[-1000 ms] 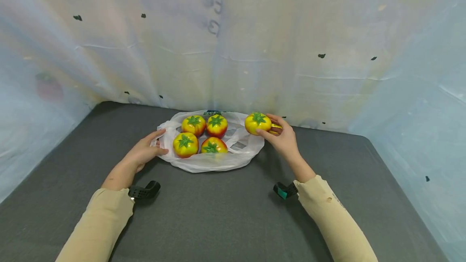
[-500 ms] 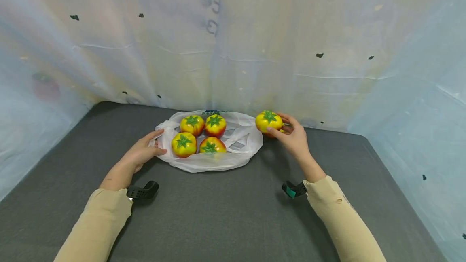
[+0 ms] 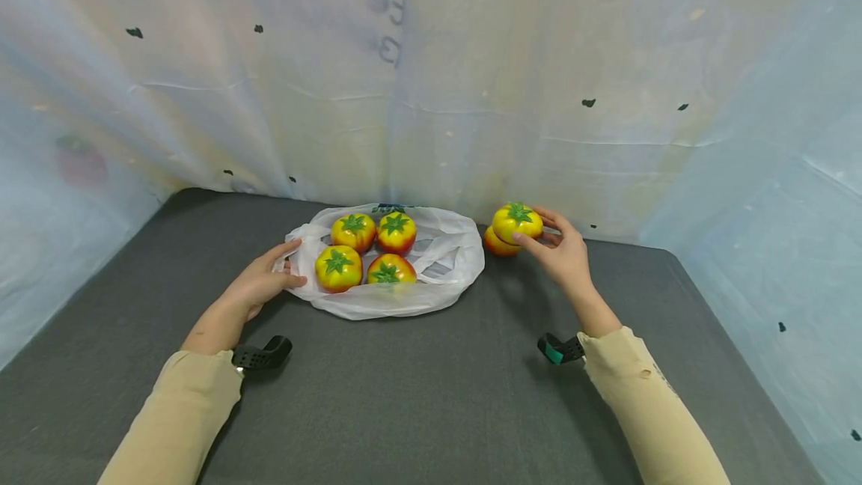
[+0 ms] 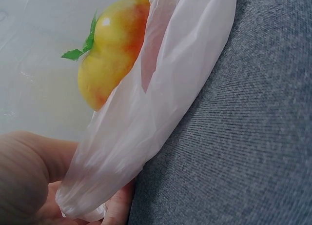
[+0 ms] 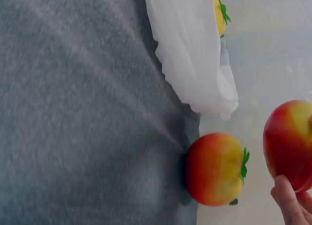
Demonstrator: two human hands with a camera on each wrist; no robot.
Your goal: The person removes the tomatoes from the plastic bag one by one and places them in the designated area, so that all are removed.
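Gripping one fruit in right hand, holding bag end in left hand

Looks tomato-like: glossy, squat, yellow on top, red below, green star of leaves on crown. Held up near far edge of desk, right of bag. Above and apart from loose fruit, also near desk's far edge and just beside bag's right end. Count six total: one gripped, one loose, four bagged fruits, two by two in the white plastic. Can't make out dark green print on bag's far rim or faint lettering on sheet behind.
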